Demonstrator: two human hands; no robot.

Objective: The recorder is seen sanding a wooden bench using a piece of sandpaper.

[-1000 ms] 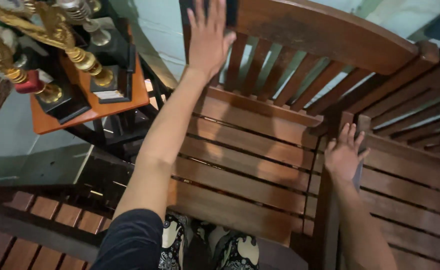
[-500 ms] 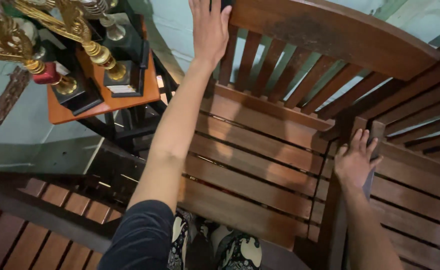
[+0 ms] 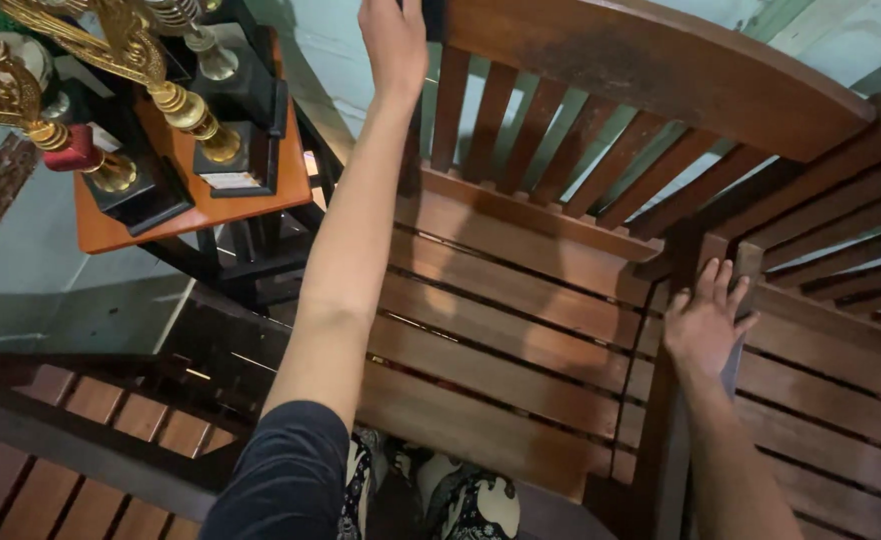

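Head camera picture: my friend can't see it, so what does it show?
A person's left hand grips the back of a slatted wooden chair while the right hand rests on its armrest. Gold trophies stand on an orange shelf nearby.

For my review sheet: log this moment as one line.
left hand: on wooden chair back corner | right hand: on armrest | trophies: on orange shelf

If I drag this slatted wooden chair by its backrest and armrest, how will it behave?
The wooden chair looks solid and thick-slatted, so probably heavy and rigid. With the left hand high on the backrest, it may tip before sliding. The right hand rests on smooth varnished wood, perhaps slippery.
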